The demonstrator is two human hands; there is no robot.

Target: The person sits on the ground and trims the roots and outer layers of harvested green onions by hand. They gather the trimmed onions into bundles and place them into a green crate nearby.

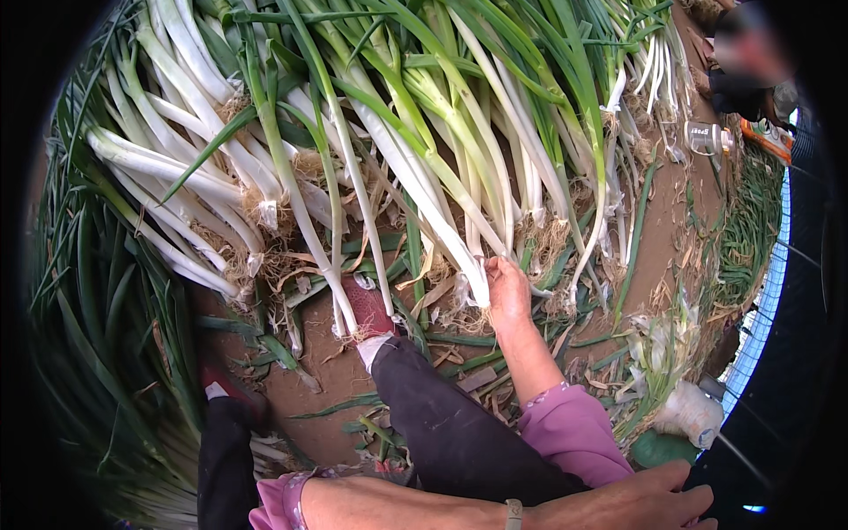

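Beside the root ends of several long white-stemmed leeks or large green onions (424, 189), my right hand (509, 286) has its fingers curled around the lower part of a stalk. Part of its grip is hidden behind the white stems. My left arm crosses the bottom of the view with a band on its wrist, and my left hand (636, 493) is at the lower right, fingers somewhat apart. Nothing shows in it, though its palm is hidden. Three thinner stalks (361, 192) lean with their roots down by my red shoe (368, 308).
More stalks are piled at the left (179, 139) and upper right (656, 66). Trimmed leaves and peelings (662, 344) litter the brown ground. A clear bottle (707, 138) lies at the right, below another person's hands. A whitish bundle (692, 414) and a green object (662, 449) are lower right.
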